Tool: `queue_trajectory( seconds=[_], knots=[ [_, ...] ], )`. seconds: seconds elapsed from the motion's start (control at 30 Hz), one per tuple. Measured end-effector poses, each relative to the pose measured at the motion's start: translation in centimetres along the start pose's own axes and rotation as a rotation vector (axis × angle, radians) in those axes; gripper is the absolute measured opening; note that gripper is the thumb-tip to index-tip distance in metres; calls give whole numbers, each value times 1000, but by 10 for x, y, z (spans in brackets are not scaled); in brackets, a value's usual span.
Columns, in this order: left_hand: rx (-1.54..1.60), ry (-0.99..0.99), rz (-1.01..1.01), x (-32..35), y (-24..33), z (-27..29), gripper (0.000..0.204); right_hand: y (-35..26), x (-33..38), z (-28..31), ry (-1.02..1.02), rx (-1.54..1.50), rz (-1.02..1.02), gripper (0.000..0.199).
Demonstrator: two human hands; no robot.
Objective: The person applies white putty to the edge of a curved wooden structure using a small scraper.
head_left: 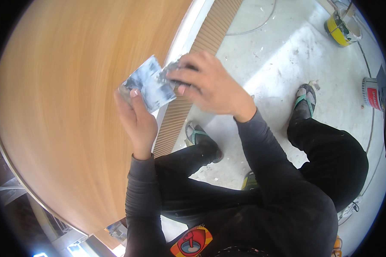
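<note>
My left hand [137,122] grips a flat, square metal scraper blade [149,83] at its lower left corner, thumb on the face. Grey-white smears cover the metal, and any handle is hidden. From the right comes my right hand [216,88], its fingers closed on a small, grey, smeared piece [169,72] that meets the blade's right edge. Blur and fingers hide that piece's exact kind. Both hands are above the edge of a broad wood-grain panel [81,107].
A white edge [188,36] and a ribbed strip [210,28] border the panel. On the pale, dusty floor [261,55] stand a yellow bucket [339,32] and a tin with a red label [371,93]. My sandalled feet are apart; a yellow-green container [249,181] shows partly behind my right arm.
</note>
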State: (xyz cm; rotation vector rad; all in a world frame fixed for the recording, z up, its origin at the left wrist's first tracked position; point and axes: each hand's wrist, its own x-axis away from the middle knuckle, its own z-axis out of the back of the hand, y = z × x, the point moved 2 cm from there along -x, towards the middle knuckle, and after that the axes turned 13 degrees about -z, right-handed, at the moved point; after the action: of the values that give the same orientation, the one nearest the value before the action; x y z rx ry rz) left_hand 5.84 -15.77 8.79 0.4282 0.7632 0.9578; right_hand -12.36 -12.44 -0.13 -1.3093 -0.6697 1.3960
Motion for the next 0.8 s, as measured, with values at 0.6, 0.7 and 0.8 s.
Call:
queue_trajectory(
  seconds=[0.6,0.7,0.8],
  knots=[
    [-180,243,-43,21,-17,22,40,154,-43,-47,816,206,-253,31],
    [-184,229,-58,21,-22,23,37,165,-53,-52,848,192,-238,31],
    [-364,184,-153,19,-20,25,35,171,-67,-54,868,148,-255,30]
  ],
)
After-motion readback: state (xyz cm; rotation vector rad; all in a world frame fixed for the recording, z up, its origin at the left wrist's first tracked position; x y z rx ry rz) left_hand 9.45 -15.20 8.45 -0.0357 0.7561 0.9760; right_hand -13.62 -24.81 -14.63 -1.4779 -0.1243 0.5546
